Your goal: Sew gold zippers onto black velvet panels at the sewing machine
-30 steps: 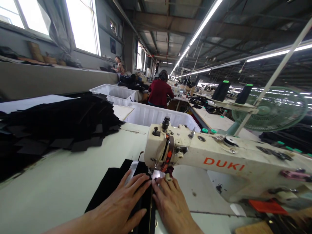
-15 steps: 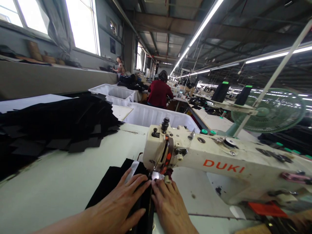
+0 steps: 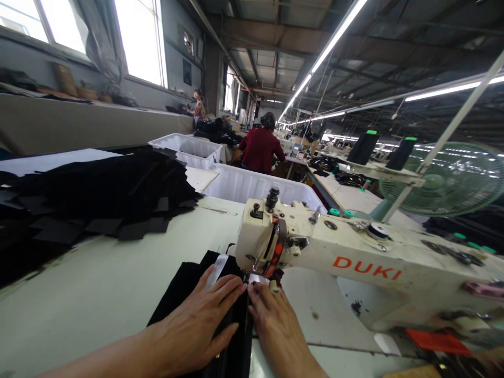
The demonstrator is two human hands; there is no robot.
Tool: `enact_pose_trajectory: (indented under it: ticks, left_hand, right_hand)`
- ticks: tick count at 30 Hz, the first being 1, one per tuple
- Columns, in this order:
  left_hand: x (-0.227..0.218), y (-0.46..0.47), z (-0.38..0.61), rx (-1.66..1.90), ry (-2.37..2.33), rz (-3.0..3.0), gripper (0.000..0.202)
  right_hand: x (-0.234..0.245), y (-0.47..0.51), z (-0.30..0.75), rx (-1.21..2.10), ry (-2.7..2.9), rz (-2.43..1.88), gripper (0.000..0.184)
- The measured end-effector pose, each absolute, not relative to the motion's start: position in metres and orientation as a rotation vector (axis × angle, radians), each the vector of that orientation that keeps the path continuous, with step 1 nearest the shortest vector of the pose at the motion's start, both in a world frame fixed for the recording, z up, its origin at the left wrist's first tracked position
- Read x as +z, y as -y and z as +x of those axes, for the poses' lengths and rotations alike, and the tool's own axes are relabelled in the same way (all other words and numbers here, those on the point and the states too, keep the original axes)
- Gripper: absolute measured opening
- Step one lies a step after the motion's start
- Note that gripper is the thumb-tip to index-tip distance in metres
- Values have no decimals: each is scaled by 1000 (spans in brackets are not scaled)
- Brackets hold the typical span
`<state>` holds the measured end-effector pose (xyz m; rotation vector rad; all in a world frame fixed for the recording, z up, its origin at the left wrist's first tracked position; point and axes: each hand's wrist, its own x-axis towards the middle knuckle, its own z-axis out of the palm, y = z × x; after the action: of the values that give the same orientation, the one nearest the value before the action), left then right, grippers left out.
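At far left, a heaped stack of black fabric pieces [image 3: 102, 194] lies on the pale worktop [image 3: 106, 299], its squared ends fanned toward the wearer. Next, the black workpiece [image 3: 177, 289] lies on the worktop and reaches to the needle area, with a pale strip [image 3: 217, 270] along its upper part. The left hand [image 3: 200, 317] rests palm down on the workpiece, fingers extended, thumb set wide of them. Behind stand a white bin [image 3: 255, 184] and a person in a dark-red top [image 3: 260, 149]. The right hand [image 3: 277, 323] lies just beside the left, fingers close together at the workpiece's edge below the needle; whether they pinch it cannot be told. Rightward extends the sewing machine [image 3: 315, 252], lettered DUKI, then black thread cones [image 3: 363, 148] and a green fan [image 3: 452, 184].
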<state>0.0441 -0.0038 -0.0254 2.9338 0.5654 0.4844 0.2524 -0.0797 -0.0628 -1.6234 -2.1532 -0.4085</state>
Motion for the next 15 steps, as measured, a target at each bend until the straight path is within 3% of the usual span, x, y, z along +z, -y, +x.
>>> enact_pose_trajectory:
  ticks: [15]
  left_hand:
    - [-29,2,41,471,-519,2885,66]
  right_hand:
    - [-64,84,259,-284,2213,-1564,53]
